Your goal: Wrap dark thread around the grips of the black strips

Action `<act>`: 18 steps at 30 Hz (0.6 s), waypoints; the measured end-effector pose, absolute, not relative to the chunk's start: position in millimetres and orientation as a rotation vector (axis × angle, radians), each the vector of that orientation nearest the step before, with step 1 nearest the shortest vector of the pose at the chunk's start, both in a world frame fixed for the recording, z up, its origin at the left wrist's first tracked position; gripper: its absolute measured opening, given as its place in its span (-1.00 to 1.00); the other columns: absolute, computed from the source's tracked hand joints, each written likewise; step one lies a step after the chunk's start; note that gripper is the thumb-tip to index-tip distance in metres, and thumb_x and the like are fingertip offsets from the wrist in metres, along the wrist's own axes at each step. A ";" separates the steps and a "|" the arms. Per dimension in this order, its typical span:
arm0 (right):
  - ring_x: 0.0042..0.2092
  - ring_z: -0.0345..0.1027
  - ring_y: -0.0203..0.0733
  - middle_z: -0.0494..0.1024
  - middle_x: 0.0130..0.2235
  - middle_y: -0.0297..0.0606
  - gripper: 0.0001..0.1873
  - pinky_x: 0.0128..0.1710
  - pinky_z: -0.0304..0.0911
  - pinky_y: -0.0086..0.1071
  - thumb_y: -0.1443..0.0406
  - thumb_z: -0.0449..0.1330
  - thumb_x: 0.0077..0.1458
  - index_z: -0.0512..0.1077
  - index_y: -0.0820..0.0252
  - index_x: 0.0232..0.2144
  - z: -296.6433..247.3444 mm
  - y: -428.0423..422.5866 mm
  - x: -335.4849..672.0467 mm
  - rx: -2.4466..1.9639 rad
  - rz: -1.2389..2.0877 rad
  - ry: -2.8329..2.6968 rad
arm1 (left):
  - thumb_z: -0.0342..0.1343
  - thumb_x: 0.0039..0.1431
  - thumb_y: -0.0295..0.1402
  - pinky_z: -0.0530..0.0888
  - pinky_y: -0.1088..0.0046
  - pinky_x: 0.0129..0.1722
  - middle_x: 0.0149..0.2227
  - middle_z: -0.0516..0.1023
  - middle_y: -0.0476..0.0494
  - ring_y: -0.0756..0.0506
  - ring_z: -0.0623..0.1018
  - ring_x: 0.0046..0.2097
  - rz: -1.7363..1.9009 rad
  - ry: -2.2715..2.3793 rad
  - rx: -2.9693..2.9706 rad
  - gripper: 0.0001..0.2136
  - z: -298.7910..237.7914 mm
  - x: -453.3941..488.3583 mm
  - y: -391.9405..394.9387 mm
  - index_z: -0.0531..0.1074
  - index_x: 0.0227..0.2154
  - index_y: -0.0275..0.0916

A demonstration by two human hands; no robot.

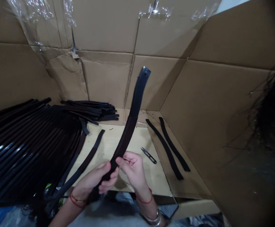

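A long, curved black strip [127, 134] with a dark brown middle section rises at a tilt from my hands, its smooth tip with a small hole pointing up and away. My left hand [97, 178] wraps round its lower part, thumb along the side. Just above, my right hand [131, 167] pinches the strip's edge between thumb and fingers. Thread snips [148, 155] lie on the pale board [113, 142], right of my right hand. A similar strip [87, 160] rests on the board to the left. The held strip's lower end is partly hidden by my left hand.
A large pile of dark strips [28, 145] fills the left side, with another stack [92, 110] behind it. Two flat black strips [165, 148] lie on cardboard at the right. Tall cardboard walls [109, 75] enclose the back and sides.
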State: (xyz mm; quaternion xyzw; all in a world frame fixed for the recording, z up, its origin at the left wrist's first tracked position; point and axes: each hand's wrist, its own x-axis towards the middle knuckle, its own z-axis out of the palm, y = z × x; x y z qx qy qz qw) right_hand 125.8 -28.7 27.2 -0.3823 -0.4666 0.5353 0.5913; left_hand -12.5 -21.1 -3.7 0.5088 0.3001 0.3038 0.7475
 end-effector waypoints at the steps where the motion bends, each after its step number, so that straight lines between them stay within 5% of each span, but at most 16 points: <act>1: -0.63 0.22 -0.36 0.42 -0.62 -0.34 -0.65 -0.67 0.11 -0.51 0.09 0.36 -0.04 0.49 0.27 -0.57 27.6 -29.5 126.4 -0.890 1.240 -1.077 | -0.01 0.07 0.23 0.18 0.57 -0.70 -0.71 0.20 0.12 0.09 0.19 -0.69 0.704 0.668 1.110 -0.46 -3.1 -10.9 -19.8 0.30 -0.50 -0.26; 5: -0.69 -0.01 -0.47 0.36 -0.64 -0.39 -0.59 -0.73 -0.10 -0.53 0.01 0.35 -0.05 0.51 0.29 -0.47 26.0 -29.0 131.0 -0.835 1.351 -1.098 | 0.02 0.19 0.07 0.17 0.63 -0.64 -0.67 0.23 0.12 0.12 0.20 -0.64 0.819 0.740 1.073 -0.56 -0.6 -6.9 -21.5 0.29 -0.47 -0.26; 9: -0.68 -0.23 -0.52 0.22 -0.69 -0.49 -0.55 -0.73 -0.35 -0.54 -0.01 0.38 -0.09 0.54 0.31 -0.41 20.0 -27.7 137.0 -0.714 1.565 -1.082 | -0.22 0.17 0.23 0.01 0.61 -0.79 -0.76 0.07 0.20 0.12 -0.01 -0.76 0.566 0.598 0.904 -0.42 1.2 -10.1 -26.4 0.30 -0.47 -0.24; 18: -0.67 -0.33 -0.51 0.07 -0.71 -0.56 -0.52 -0.71 -0.38 -0.53 -0.02 0.38 -0.12 0.57 0.31 -0.36 13.1 -24.9 136.2 -0.716 1.541 -0.994 | -0.41 0.09 0.33 0.05 0.57 -0.81 -0.77 0.08 0.19 0.09 0.01 -0.78 0.504 0.567 0.957 -0.33 5.8 -11.1 -25.5 0.27 -0.45 -0.21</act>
